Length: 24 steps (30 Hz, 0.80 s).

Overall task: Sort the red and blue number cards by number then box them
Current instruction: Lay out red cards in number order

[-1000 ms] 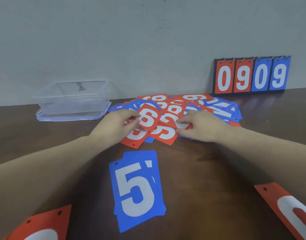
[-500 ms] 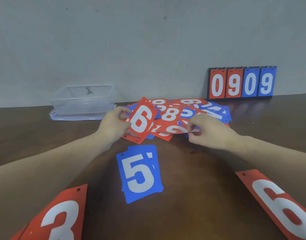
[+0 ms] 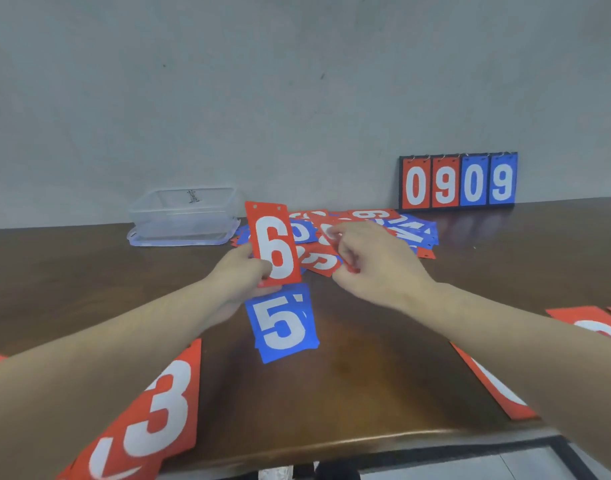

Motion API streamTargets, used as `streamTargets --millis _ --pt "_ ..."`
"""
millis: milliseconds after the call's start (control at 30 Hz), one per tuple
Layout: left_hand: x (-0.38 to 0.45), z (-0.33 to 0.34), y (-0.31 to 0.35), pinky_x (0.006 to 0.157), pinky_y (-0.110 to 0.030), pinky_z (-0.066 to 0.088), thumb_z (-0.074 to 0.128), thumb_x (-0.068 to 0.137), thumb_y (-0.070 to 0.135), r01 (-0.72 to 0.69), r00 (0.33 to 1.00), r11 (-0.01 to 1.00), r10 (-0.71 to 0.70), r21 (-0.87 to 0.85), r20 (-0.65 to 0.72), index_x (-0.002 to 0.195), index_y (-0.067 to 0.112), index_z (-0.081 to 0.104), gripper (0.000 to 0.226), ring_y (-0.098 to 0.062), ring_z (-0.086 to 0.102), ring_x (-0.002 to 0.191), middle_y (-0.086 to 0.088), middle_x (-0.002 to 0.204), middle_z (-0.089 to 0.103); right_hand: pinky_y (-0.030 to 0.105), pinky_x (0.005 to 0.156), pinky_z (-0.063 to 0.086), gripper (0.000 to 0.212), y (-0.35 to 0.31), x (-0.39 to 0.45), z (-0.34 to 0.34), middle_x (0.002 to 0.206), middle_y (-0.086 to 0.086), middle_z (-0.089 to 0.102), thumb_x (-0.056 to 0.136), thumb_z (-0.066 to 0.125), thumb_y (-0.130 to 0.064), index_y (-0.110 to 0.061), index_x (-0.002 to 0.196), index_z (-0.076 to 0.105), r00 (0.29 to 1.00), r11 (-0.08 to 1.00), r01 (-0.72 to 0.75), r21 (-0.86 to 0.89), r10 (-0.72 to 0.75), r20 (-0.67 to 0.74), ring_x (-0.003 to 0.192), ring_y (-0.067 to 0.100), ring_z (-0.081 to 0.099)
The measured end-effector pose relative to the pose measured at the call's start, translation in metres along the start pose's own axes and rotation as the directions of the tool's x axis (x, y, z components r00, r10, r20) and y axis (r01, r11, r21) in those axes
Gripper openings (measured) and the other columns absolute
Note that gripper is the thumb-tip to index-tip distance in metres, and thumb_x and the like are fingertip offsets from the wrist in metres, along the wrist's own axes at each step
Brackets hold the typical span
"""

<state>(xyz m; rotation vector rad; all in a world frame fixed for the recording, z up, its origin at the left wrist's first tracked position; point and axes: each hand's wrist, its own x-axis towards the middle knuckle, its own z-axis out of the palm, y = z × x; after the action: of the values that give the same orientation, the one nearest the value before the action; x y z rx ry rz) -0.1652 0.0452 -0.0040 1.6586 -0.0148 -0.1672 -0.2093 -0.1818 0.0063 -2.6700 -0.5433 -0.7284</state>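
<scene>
Red 6 card (image 3: 275,249): upright, lifted clear of the table, pinched near its lower left edge by our left hand (image 3: 243,275), thumb over the face, fingers behind.

Unsorted pile (image 3: 345,237): red and blue cards overlapping, mid-table just behind the held card. Our right hand (image 3: 373,261) sits on its near edge, fingers curled and pinching at a red card; we cannot tell whether that card is already free.

Sorted stacks: blue 5 stack (image 3: 283,323) just below the held card; red 3 stack (image 3: 151,410) near left; a red card (image 3: 498,386) near right.

Box (image 3: 184,216): clear plastic, far left of the pile, no cards visible inside.

Handling note: we judge the 6 belongs on the near-right red card, if that one is a 6; we carry it flat and low, square its holes and edges to the card beneath, and let go only once it lies true.

Not legible: the near-right card's numeral, mostly covered by our right forearm; a further red card (image 3: 595,323) cut off at the right edge; the pile's lower layers; the depth of each stack.

Scoreboard (image 3: 458,181): reads 0909, against the wall.
</scene>
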Motion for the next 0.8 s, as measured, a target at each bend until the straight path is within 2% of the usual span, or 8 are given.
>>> streamTargets --millis 167,300,400,467,533,600,700,800 --pt "-0.039 0.0 0.006 0.088 -0.044 0.06 0.038 0.086 -0.015 0.04 0.989 0.985 -0.015 -0.168 0.15 0.123 0.001 0.062 0.047 -0.032 0.07 0.108 -0.019 0.119 0.07 0.04 0.103 0.041 0.025 -0.046 0.0 0.01 0.138 -0.006 0.06 0.077 0.064 -0.033 -0.025 0.073 0.041 0.986 0.988 0.153 -0.002 -0.153 0.063 0.129 0.018 0.047" --pt "-0.067 -0.014 0.008 0.092 -0.049 0.057 0.035 0.091 -0.006 0.05 0.98 0.95 0.012 -0.309 0.198 0.118 -0.001 0.063 0.039 -0.036 0.067 0.105 -0.021 0.111 0.068 0.045 0.109 0.037 0.02 -0.071 -0.007 0.024 0.144 -0.009 0.056 0.076 0.058 -0.047 -0.031 0.08 0.047 0.968 0.973 0.205 0.105 -0.217 0.126 0.133 0.015 0.046" --pt "-0.085 -0.031 0.006 0.093 -0.047 0.057 0.045 0.093 -0.005 0.019 0.982 0.97 0.028 -0.243 0.188 0.125 0.005 0.062 0.038 -0.037 0.067 0.108 -0.018 0.114 0.069 0.042 0.117 0.029 0.017 -0.088 -0.01 0.025 0.152 -0.011 0.048 0.088 0.061 -0.045 -0.029 0.089 0.068 0.964 0.965 0.173 0.195 -0.207 0.169 0.141 0.011 0.038" --pt "-0.095 -0.045 0.001 0.092 -0.048 0.058 0.045 0.093 -0.013 -0.006 0.987 0.987 0.031 -0.16 0.158 0.129 0.012 0.06 0.046 -0.034 0.069 0.11 -0.015 0.118 0.072 0.041 0.116 0.033 0.025 -0.101 -0.01 0.026 0.15 -0.011 0.051 0.095 0.053 -0.039 -0.027 0.096 0.075 0.963 0.957 0.161 0.242 -0.206 0.173 0.139 0.011 0.041" --pt "-0.105 -0.062 -0.003 0.093 -0.049 0.057 0.043 0.094 -0.016 0.001 0.992 0.993 0.014 -0.116 0.129 0.133 0.014 0.056 0.051 -0.032 0.07 0.108 -0.014 0.118 0.072 0.044 0.112 0.039 0.026 -0.113 -0.005 0.029 0.145 -0.009 0.055 0.096 0.052 -0.035 -0.027 0.104 0.074 0.979 0.955 0.175 0.241 -0.195 0.06 0.133 0.013 0.046" --pt "-0.115 -0.077 -0.004 0.084 -0.044 0.061 0.045 0.096 -0.015 0.013 0.994 0.996 -0.003 -0.089 0.11 0.129 0.017 0.057 0.048 -0.028 0.073 0.102 -0.011 0.113 0.074 0.039 0.113 0.037 0.029 -0.121 0.003 0.032 0.149 -0.007 0.049 0.097 0.059 -0.029 -0.026 0.124 0.066 0.997 0.963 0.065 0.262 -0.072 0.015 0.136 0.015 0.042" --pt "-0.133 -0.099 -0.001 0.067 -0.035 0.062 0.051 0.099 -0.008 0.032 0.998 0.999 -0.03 -0.038 0.063 0.118 0.025 0.059 0.039 -0.022 0.076 0.09 -0.002 0.103 0.077 0.033 0.101 0.051 0.058 -0.135 0.016 0.039 0.147 -0.005 0.045 0.093 0.069 -0.024 -0.026 0.146 0.046 0.991 0.89 -0.128 0.437 0.095 0.098 0.124 0.016 0.054" --pt "-0.147 -0.125 -0.005 0.088 -0.046 0.06 0.057 0.1 0.004 0.053 0.998 0.998 -0.052 -0.024 0.032 0.124 0.026 0.058 0.032 -0.025 0.074 0.099 -0.002 0.11 0.076 0.018 0.066 0.053 0.059 -0.153 0.025 0.044 0.125 0.002 0.06 0.091 0.069 -0.013 -0.021 0.145 0.047 0.969 0.82 -0.237 0.521 0.157 0.193 0.084 0.014 0.064"
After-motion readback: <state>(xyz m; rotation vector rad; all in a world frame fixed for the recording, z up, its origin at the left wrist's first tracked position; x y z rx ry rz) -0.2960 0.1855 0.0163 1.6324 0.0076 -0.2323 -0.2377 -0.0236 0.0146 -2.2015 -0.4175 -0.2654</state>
